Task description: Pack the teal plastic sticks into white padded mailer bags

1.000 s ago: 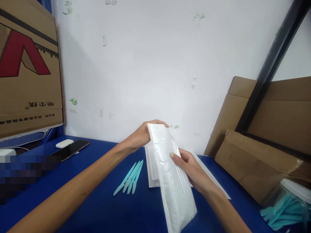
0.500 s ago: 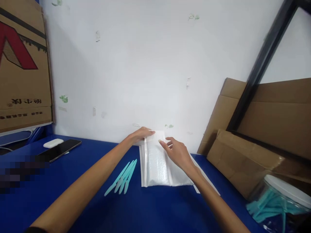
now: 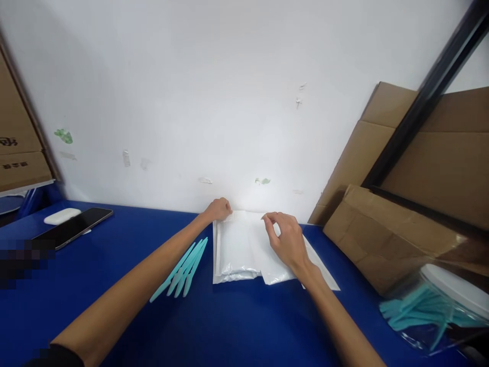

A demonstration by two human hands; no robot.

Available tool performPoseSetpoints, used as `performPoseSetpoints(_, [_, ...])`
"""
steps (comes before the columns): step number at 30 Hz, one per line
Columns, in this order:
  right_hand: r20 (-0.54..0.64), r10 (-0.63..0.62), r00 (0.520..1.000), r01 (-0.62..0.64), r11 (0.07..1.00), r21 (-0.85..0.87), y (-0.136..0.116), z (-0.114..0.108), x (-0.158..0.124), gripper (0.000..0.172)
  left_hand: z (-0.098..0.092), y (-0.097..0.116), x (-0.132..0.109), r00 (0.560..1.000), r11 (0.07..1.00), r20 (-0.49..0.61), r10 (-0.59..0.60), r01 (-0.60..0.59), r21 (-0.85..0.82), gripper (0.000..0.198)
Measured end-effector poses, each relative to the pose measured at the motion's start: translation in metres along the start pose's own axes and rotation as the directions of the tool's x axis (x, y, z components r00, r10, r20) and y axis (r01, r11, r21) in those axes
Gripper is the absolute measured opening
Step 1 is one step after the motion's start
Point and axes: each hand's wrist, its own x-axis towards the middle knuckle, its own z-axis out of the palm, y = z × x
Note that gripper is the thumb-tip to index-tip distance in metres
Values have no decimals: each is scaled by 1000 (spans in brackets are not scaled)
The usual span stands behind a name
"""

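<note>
A white padded envelope (image 3: 237, 250) lies on the blue table against the wall, its lower edge puffed up and shiny. At its upper left corner, my left hand (image 3: 219, 209) is closed, fingertips pinching the edge. My right hand (image 3: 286, 237) is over the right part, thumb and fingers curled into a pinch near the top edge; the fingertips seem to hold the envelope's material. More white envelope material (image 3: 324, 275) sticks out underneath on the right. Several turquoise slim-handled blades (image 3: 183, 267), like eyebrow razors, lie fanned out left of the envelope, beside my left forearm.
A clear jar (image 3: 431, 311) with a white lid holds more turquoise blades at the right. Cardboard (image 3: 382, 234) and a black frame bar (image 3: 416, 112) lean behind it. At the left lie a phone (image 3: 76, 227) and a white case (image 3: 62, 216). The wall (image 3: 191, 102) bounds the table's back.
The envelope now spreads wider, its right part opened out. My right hand has shifted right and its fingers have closed into a pinch. The camera view has tilted down and turned slightly.
</note>
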Motion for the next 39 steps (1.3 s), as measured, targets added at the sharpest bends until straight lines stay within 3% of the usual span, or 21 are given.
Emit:
performPoseSetpoints(7, [-52, -49, 997, 48, 998, -30, 6, -7, -1, 18, 2, -1, -24, 969, 991, -221, 111, -91, 101, 30])
performPoseSetpoints(11, [-173, -18, 985, 13, 999, -29, 6, -25, 3, 21, -16, 11, -51, 893, 977, -396, 215, -191, 99, 17])
performPoseSetpoints(13, [-226, 5, 974, -10, 1000, -22, 0, -34, 1, 23, -30, 18, -71, 843, 967, -475, 253, -240, 90, 21])
performPoseSetpoints(19, [-279, 32, 960, -37, 999, -13, -27, -49, -30, 27, -58, 20, -140, 729, 963, -644, 232, -265, 47, 26])
performPoseSetpoints(27, [-209, 67, 976, -76, 996, -38, -36, -45, -79, 24, -69, -28, -218, 715, 982, -679, 168, -179, 54, 21])
performPoseSetpoints(33, [-123, 139, 983, -152, 983, -106, -40, -58, -122, 27, -69, -77, -297, 630, 997, -773, 78, -34, 73, 20])
performPoseSetpoints(36, [-67, 166, 984, -174, 975, -137, -39, -62, -136, 31, -61, -97, -326, 643, 993, -765, 46, 55, 106, 19])
performPoseSetpoints(39, [-4, 168, 986, -166, 972, -166, -39, -61, -141, 33, -58, -103, -334, 654, 991, -756, 33, 80, 112, 19])
